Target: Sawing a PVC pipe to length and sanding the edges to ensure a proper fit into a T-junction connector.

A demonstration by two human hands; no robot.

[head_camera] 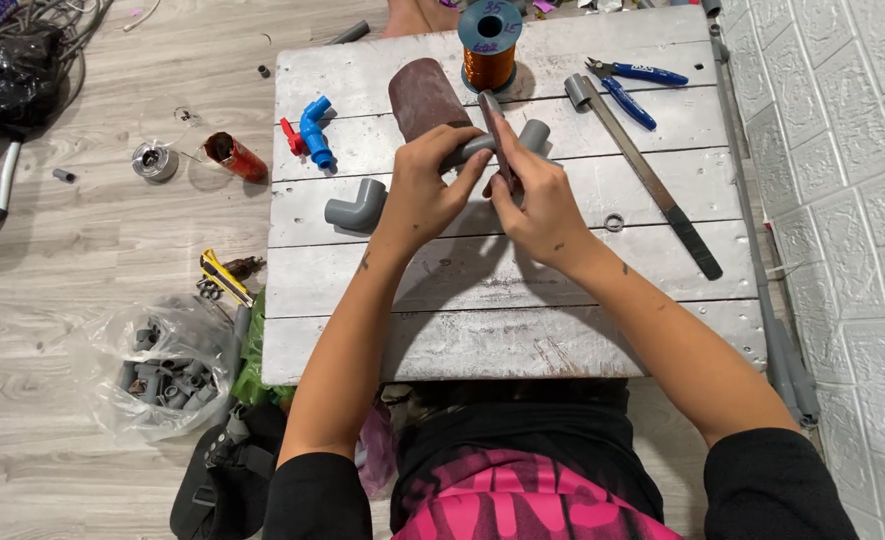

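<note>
Held above the middle of the whitewashed plank desk (523, 340): a grey pipe fitting (503, 141), long axis running left to right, its open right end at the far right of the hands. Left hand (433, 185) with fingers clamped on the fitting's left part. Right hand (538, 205) with fingers pinched together on a strip of brown sandpaper (497, 135), long axis running near to far across the fitting, far tip pointing away from the body.

Just beyond the hands, touching or nearly so, a roll of brown sandpaper (425, 95); farther still, a spool of copper wire (490, 50). Left of the hands, a grey elbow fitting (356, 207) and a blue elbow with a red handle (311, 132). To the right, well apart, a long flat file (653, 185) lying diagonally and blue-handled cutters (628, 85). Small metal ring (614, 222) near the file. On the floor at left, a clear bag of grey fittings (163, 375), a yellow utility knife (225, 280) and a red can (235, 156).
</note>
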